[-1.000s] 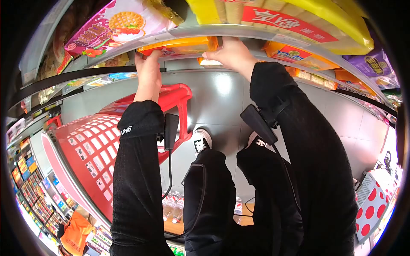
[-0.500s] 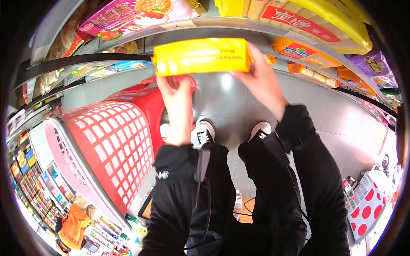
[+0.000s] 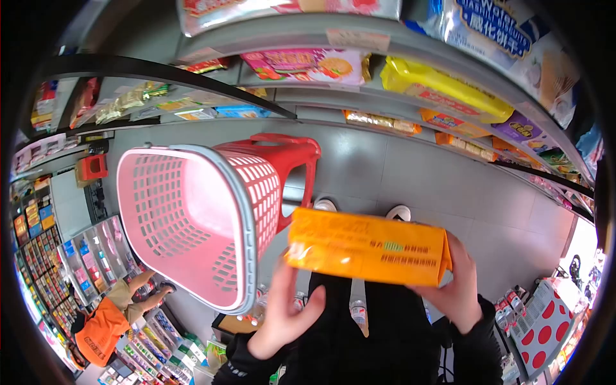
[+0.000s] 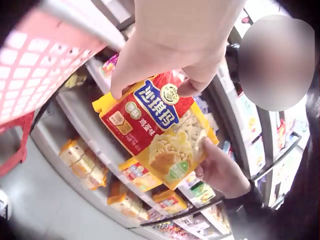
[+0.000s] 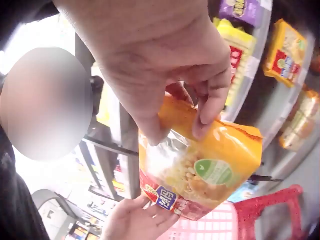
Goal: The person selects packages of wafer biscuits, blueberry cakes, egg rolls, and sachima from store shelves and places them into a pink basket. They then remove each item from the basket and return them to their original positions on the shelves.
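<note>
In the head view a yellow-orange pack of sachima [image 3: 369, 250] is held in front of the body, above the knees. My right hand [image 3: 461, 289] grips its right end, thumb underneath. At its left end is my left hand [image 3: 289, 314], with the thumb apart from the wrapper and the fingertips partly hidden behind the pack. The left wrist view shows the pack's red front [image 4: 132, 125] with a blue label and a picture of the sweet. There the left hand [image 4: 172, 45] overlaps the upper edge, while the right hand [image 4: 227, 172] is at the lower corner.
A pink basket [image 3: 240, 221] with a grey rim lies left of the pack, against a red plastic stool [image 3: 295, 147]. Shelves of packaged snacks curve across the top, with a grey shelf edge [image 3: 282, 42]. A person in an orange shirt [image 3: 102, 330] is at lower left.
The sachima pack has come off the shelf and moved down toward the body. Both hands moved with it, and the left thumb now stands apart. The view has turned, showing the basket's opening.
</note>
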{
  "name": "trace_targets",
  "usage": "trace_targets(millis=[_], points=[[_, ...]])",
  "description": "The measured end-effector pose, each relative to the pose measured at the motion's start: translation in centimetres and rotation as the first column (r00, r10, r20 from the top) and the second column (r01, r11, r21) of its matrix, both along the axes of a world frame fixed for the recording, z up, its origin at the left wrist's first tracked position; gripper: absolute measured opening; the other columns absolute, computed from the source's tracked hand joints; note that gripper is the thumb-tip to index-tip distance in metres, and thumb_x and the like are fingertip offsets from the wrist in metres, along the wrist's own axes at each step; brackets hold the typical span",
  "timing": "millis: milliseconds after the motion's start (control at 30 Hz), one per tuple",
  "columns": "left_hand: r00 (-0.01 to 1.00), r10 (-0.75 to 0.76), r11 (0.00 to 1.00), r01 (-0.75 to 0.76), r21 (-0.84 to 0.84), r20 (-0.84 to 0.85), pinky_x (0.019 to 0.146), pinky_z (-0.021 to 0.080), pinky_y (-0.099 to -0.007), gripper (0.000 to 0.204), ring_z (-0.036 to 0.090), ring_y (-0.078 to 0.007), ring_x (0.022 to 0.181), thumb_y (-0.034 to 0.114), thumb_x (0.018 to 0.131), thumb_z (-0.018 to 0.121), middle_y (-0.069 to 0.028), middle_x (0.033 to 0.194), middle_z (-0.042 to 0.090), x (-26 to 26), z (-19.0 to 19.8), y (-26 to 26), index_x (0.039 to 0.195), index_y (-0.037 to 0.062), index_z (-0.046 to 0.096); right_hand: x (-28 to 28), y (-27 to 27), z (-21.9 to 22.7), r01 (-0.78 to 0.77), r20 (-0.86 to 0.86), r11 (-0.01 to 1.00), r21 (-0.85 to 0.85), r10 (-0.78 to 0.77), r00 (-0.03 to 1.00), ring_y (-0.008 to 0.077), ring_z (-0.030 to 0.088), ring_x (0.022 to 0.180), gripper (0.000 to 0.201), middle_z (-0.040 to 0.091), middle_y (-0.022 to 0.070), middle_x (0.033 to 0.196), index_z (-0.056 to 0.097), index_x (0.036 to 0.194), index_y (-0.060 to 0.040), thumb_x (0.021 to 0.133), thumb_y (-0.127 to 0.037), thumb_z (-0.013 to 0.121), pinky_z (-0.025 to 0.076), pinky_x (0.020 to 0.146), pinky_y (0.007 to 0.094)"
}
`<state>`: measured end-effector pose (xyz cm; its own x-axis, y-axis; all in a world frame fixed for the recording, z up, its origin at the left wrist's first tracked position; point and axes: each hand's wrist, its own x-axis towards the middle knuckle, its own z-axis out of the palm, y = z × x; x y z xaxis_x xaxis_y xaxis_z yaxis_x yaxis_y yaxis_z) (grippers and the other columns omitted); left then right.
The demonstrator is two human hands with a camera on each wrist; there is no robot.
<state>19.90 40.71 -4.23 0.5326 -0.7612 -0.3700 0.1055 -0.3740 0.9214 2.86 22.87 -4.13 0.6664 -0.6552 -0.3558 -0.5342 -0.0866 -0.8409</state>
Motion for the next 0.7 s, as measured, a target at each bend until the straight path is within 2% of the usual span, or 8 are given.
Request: trace_targets(millis=[167, 233, 367, 433, 500, 567, 633, 700], points=[[0.943, 0.06, 0.982, 0.003, -0.187, 0.327, 0.097, 0.027, -0.035, 0.059, 0.033, -0.0223, 0.118, 0.001, 0.078, 0.044, -0.0125, 0.13, 0.03, 4.8, 8.4, 3.1, 0.131, 0.001, 0.017, 6.3, 2.0, 6.4, -0.067, 0.274, 0.959, -0.277, 0.145, 0.951, 0.0259, 0.057, 0.085, 0.063, 0.055, 0.0125, 0.1, 0.047, 0.107, -0.0008, 0.054, -0.019, 0.076, 0.048, 0.068, 0.0306], [0.822, 0.269, 0.963, -0.224, -0.149, 0.502, 0.095, 0.03, -0.0344, 0.057, 0.037, -0.0222, 0.116, 0.004, 0.079, 0.043, -0.0124, 0.128, 0.033, 7.2, 9.5, 5.3, 0.131, 0.001, 0.019, 9.6, 3.1, 7.6, -0.103, 0.343, 0.936, -0.337, 0.224, 0.912, 0.0231, 0.057, 0.083, 0.066, 0.054, 0.0103, 0.104, 0.044, 0.111, -0.0014, 0.055, -0.02, 0.075, 0.048, 0.062, 0.0298], [0.738, 0.568, 0.816, -0.446, -0.368, 0.364, 0.094, 0.031, -0.0308, 0.053, 0.04, -0.0186, 0.111, 0.0, 0.079, 0.044, -0.0103, 0.126, 0.036, 13.1, 9.6, 8.0, 0.129, 0.0008, 0.024, 16.5, 6.8, 8.3, -0.176, 0.449, 0.967, -0.186, 0.242, 0.86, 0.0274, 0.056, 0.083, 0.07, 0.05, 0.0173, 0.107, 0.036, 0.118, 0.0025, 0.062, -0.019, 0.07, 0.046, 0.068, 0.0324], [0.739, 0.466, 0.884, -0.37, -0.285, 0.487, 0.091, 0.032, -0.0293, 0.05, 0.041, -0.0167, 0.108, 0.002, 0.082, 0.046, -0.0093, 0.121, 0.04, 16.5, 9.8, 9.1, 0.127, 0.0008, 0.027, 19.5, 9.1, 7.1, -0.144, 0.506, 0.985, -0.098, 0.174, 0.845, 0.0311, 0.056, 0.085, 0.071, 0.049, 0.022, 0.105, 0.033, 0.12, 0.0046, 0.065, -0.02, 0.07, 0.045, 0.075, 0.0342], [0.71, 0.23, 0.944, -0.328, 0.024, 0.665, 0.087, 0.034, -0.027, 0.045, 0.042, -0.0145, 0.103, 0.004, 0.084, 0.047, -0.0082, 0.114, 0.043, 19.2, 9.7, 10.0, 0.125, 0.0005, 0.03, 22.0, 10.7, 5.6, -0.2, 0.4, 0.974, -0.105, 0.226, 0.888, 0.0346, 0.053, 0.091, 0.071, 0.046, 0.024, 0.11, 0.025, 0.124, 0.0055, 0.069, -0.019, 0.064, 0.043, 0.078, 0.035], [0.78, 0.263, 0.929, -0.363, 0.067, 0.568, 0.079, 0.038, -0.0226, 0.041, 0.048, -0.0117, 0.092, 0.007, 0.084, 0.05, -0.0069, 0.106, 0.048, 22.0, 7.5, 11.0, 0.121, -0.0004, 0.034, 24.1, 12.3, 3.3, -0.263, 0.357, 0.965, 0.003, 0.244, 0.902, 0.0368, 0.05, 0.094, 0.066, 0.047, 0.0247, 0.108, 0.027, 0.121, 0.0067, 0.071, -0.019, 0.061, 0.042, 0.079, 0.036], [0.886, 0.105, 0.94, -0.236, 0.245, 0.451, 0.073, 0.042, -0.0228, 0.04, 0.051, -0.0112, 0.086, 0.01, 0.083, 0.052, -0.0076, 0.1, 0.052, 25.0, 6.0, 10.7, 0.118, -0.0008, 0.037, 26.1, 13.3, 0.6, -0.176, 0.352, 0.98, -0.089, 0.196, 0.915, 0.0356, 0.05, 0.087, 0.057, 0.051, 0.0208, 0.092, 0.033, 0.115, 0.0071, 0.068, -0.014, 0.058, 0.041, 0.074, 0.0413], [0.971, 0.018, 0.915, -0.112, 0.388, 0.24, 0.068, 0.045, -0.0238, 0.04, 0.053, -0.0116, 0.082, 0.013, 0.081, 0.054, -0.0093, 0.097, 0.054, 28.5, 2.6, 11.1, 0.115, -0.0015, 0.038, 27.9, 13.1, -1.4, -0.226, 0.196, 0.97, 0.092, 0.205, 0.959, 0.0367, 0.048, 0.091, 0.051, 0.052, 0.0209, 0.093, 0.038, 0.109, 0.0032, 0.065, -0.015, 0.058, 0.039, 0.076, 0.0441]])
